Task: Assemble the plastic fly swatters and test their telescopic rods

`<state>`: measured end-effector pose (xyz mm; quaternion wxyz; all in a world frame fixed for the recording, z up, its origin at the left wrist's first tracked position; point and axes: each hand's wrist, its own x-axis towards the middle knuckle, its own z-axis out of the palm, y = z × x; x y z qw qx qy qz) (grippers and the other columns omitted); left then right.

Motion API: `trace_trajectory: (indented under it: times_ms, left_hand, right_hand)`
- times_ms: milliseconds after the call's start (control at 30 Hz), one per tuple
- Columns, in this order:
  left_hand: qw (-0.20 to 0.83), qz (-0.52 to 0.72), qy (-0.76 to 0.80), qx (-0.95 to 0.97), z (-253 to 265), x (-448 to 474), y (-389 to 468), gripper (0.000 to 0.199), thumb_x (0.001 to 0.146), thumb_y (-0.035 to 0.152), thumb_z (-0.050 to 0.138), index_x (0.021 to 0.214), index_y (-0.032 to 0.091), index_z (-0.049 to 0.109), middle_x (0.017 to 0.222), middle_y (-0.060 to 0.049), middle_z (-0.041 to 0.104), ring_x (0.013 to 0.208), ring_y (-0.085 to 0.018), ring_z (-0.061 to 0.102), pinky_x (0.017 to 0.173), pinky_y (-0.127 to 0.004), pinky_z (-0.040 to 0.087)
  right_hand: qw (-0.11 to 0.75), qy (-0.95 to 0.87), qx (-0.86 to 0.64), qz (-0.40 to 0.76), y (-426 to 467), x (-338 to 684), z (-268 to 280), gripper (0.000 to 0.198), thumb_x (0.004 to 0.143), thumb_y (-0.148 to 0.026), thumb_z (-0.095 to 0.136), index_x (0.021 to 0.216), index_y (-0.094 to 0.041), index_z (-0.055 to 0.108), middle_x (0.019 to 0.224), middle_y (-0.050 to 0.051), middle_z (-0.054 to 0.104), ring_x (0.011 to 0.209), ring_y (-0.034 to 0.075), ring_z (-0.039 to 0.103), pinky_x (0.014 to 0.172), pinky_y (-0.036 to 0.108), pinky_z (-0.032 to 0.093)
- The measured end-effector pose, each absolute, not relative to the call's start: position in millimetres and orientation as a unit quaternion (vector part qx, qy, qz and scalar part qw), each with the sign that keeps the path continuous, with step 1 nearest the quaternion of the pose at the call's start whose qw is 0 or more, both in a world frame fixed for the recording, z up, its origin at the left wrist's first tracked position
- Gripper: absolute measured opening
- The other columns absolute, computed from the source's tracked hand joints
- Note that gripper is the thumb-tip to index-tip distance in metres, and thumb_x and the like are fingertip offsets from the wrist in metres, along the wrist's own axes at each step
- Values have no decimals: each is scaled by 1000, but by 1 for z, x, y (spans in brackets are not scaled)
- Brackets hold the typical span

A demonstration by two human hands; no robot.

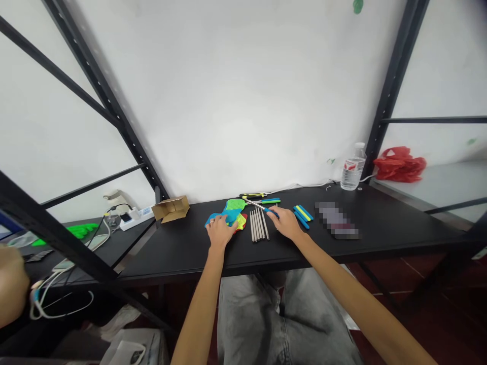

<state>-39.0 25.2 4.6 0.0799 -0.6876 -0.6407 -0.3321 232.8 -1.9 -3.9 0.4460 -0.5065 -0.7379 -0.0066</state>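
My left hand lies over a small pile of plastic fly swatter heads, its fingers apart on the blue head. Under and beside it show a yellow head and a red edge. My right hand is closed round the blue grip of a metal rod, which points left toward a green fly swatter head. Between my hands several bare metal rods lie side by side. Right of my right hand are loose blue and yellow handles.
Behind lie green and blue handles and a yellow-black cutter. An open cardboard box stands left on the black table. At right are a pixelated item, a water bottle and a red bag. Black shelf posts flank the table.
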Motion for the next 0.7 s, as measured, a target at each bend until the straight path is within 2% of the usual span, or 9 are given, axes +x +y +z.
trace_trajectory:
  times_ms: [133,300,400,500,600,700]
  left_hand:
    - [76,-324,-627,-704,1,-37,27,32,79,37,65,106,22,74,117,-14,69,112,-37,57,95,-47,36]
    - [28,-407,-587,-700,7,-39,25,29,89,36,54,103,21,74,109,-12,70,99,-29,62,83,-37,42]
    - [35,-476,-584,-656,10,-42,23,34,92,41,49,84,18,73,98,-12,67,84,-24,62,73,-32,41]
    - [35,-541,-577,-611,11,-42,20,39,91,45,52,66,18,65,72,-6,59,65,-17,55,64,-29,37]
    - [-52,-619,-533,-575,12,-41,19,40,88,50,58,67,17,65,60,-2,56,57,-14,52,58,-26,36]
    - [-179,-702,-462,-511,13,-38,24,36,77,51,70,79,15,71,69,-3,66,64,-16,60,60,-25,43]
  right_hand:
    - [447,-736,-508,-4,-2,232,-3,31,100,-43,44,108,-25,68,95,6,74,87,24,68,73,30,44]
    - [444,-735,-513,-5,-3,232,-3,31,100,-43,44,107,-25,68,93,5,74,85,24,68,71,29,43]
    - [437,-738,-515,-4,-4,232,-2,32,101,-43,42,107,-24,68,92,5,74,85,23,68,72,28,42]
    - [429,-740,-519,-3,-5,233,-2,33,101,-44,42,108,-24,67,93,5,74,86,23,68,72,28,43]
    - [426,-741,-520,-1,-5,233,-1,33,101,-43,42,108,-24,68,94,5,75,87,23,68,73,28,43]
    - [426,-743,-517,1,-4,233,-2,32,100,-43,43,109,-24,67,96,5,75,88,23,69,73,29,44]
